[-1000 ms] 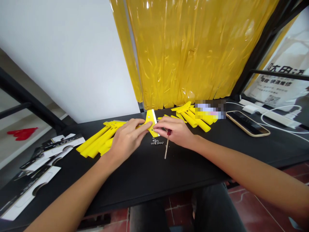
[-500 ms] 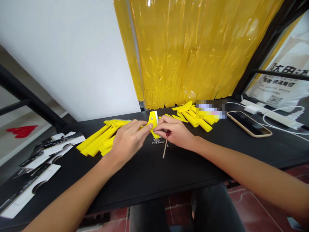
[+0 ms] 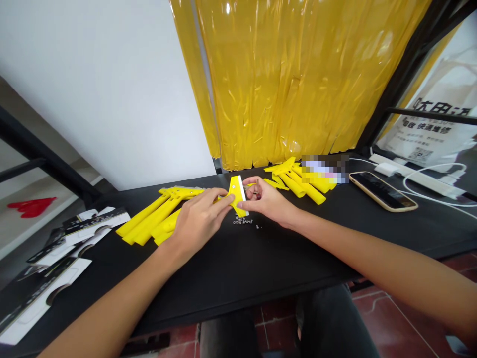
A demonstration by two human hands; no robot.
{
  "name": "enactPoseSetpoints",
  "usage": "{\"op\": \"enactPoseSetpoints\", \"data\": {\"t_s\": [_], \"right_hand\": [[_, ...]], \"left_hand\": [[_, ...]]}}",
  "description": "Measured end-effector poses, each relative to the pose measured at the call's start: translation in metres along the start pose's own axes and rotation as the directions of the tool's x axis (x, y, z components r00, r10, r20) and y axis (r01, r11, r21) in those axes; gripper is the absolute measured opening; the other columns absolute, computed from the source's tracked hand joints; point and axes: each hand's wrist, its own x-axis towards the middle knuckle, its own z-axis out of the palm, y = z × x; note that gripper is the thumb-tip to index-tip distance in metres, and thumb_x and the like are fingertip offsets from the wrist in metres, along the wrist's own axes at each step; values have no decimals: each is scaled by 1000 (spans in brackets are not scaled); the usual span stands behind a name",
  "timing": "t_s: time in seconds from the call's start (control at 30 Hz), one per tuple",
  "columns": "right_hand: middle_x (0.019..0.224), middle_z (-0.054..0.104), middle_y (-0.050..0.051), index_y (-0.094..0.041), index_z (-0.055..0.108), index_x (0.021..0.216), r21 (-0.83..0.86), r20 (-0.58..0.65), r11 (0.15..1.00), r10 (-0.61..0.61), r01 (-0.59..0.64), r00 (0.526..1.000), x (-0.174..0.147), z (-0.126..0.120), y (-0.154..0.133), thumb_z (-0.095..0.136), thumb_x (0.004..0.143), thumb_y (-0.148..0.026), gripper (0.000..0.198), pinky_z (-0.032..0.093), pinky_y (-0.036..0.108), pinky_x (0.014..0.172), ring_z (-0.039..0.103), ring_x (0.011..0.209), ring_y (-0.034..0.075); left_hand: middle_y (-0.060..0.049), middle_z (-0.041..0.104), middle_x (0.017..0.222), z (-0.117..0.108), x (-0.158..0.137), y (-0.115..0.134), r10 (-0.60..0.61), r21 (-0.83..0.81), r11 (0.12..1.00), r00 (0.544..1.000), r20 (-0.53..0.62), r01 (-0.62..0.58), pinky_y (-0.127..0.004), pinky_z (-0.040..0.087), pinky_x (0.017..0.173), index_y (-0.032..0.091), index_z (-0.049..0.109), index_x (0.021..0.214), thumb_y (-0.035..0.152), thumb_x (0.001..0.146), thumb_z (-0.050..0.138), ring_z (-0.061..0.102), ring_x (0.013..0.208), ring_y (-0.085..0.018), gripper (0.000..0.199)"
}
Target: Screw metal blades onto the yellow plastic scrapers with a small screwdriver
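Note:
My left hand (image 3: 201, 211) pinches a yellow scraper (image 3: 235, 193) with a pale blade strip along its right edge. One screw shows in the scraper's head. My right hand (image 3: 274, 203) has its thumb at the blade edge, and its curled fingers hold a thin screwdriver (image 3: 258, 196) with a dark red handle, mostly hidden. Several small screws and nuts (image 3: 242, 221) lie on the black table (image 3: 238, 268) just below the scraper. Beside my left hand is a pile of yellow scrapers (image 3: 149, 214) with blades fitted.
More yellow scraper parts (image 3: 305, 184) lie at the back right, partly behind a blurred patch. A phone (image 3: 383, 191) and a white power strip (image 3: 417, 179) with cables are further right. Black-and-white cardboard sleeves (image 3: 55, 293) spread over the left side. A yellow plastic curtain (image 3: 290, 89) hangs behind.
The screwdriver has swung up from pointing down at the table and is now tucked among my right fingers. The scraper has turned slightly, so more of its blade strip shows.

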Motion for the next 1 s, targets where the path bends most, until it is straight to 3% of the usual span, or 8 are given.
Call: {"op": "enactPoseSetpoints", "data": {"t_s": [0.1, 0.2, 0.27, 0.4, 0.5, 0.67, 0.87, 1.0], "right_hand": [[76, 54, -5, -20, 57, 110, 7, 59, 997, 76, -76, 995, -1, 2, 0, 78, 69, -22, 46, 38, 25, 58, 46, 64, 10], [77, 58, -2, -18, 65, 88, -72, 127, 997, 44, -35, 991, -3, 4, 0, 73, 73, -21, 17, 37, 26, 59, 46, 64, 10], [75, 59, -2, -18, 65, 80, -68, 135, 997, 39, -30, 990, -4, 5, -1, 73, 74, -22, 11, 36, 26, 60, 45, 64, 10], [72, 55, -3, -17, 66, 81, 128, 177, 978, 141, -165, 974, -5, 3, -3, 79, 71, -30, 20, 27, 25, 52, 37, 58, 8], [66, 44, -6, -16, 64, 77, 272, 245, 938, 149, -216, 958, -4, 0, -5, 84, 68, -33, 27, 15, 27, 49, 25, 54, 6], [61, 30, -8, -18, 59, 70, 363, 299, 893, 160, -268, 941, -1, -1, -6, 84, 71, -36, 31, 11, 27, 49, 17, 53, 7], [58, 28, -8, -19, 60, 73, 376, 255, 883, 192, -281, 948, 0, 0, -4, 79, 75, -39, 28, 12, 27, 47, 17, 52, 8], [56, 27, -9, -19, 57, 71, 392, 269, 869, 204, -300, 941, -3, 2, -5, 79, 75, -41, 32, 13, 26, 47, 18, 50, 7]], "left_hand": [[-8, 70, 109, -1, 0, 2, 24, 49, 999, 1000, -11, -23, -34, 53, 75, 23, 70, 111, 22, 95, 60, 66, 89, -21, 18], [-8, 70, 109, -1, 0, 3, 37, 57, 998, 999, -3, -37, -35, 54, 76, 22, 69, 112, 22, 95, 60, 66, 90, -22, 19], [-8, 70, 109, 0, 0, 2, 36, 47, 998, 999, 2, -36, -34, 53, 75, 22, 69, 113, 22, 95, 60, 66, 89, -21, 20], [-6, 70, 111, 2, -1, 0, 12, 70, 997, 1000, 0, -12, -30, 52, 67, 24, 68, 112, 23, 96, 59, 68, 86, -20, 19], [-5, 70, 117, 1, 0, 0, -17, 117, 993, 999, 31, 13, -27, 49, 58, 26, 67, 113, 24, 97, 57, 69, 78, -17, 19], [-5, 65, 131, -1, 1, 3, -45, 123, 992, 998, 44, 39, -25, 49, 53, 28, 65, 118, 24, 98, 55, 70, 74, -15, 23], [-9, 59, 140, -1, 1, 4, 22, 106, 994, 997, 79, -31, -30, 56, 61, 26, 61, 129, 15, 96, 54, 72, 83, -20, 36], [-9, 67, 129, -3, 0, 8, 79, 109, 990, 994, 69, -87, -34, 59, 73, 22, 64, 121, 19, 95, 58, 72, 97, -25, 27]]}}
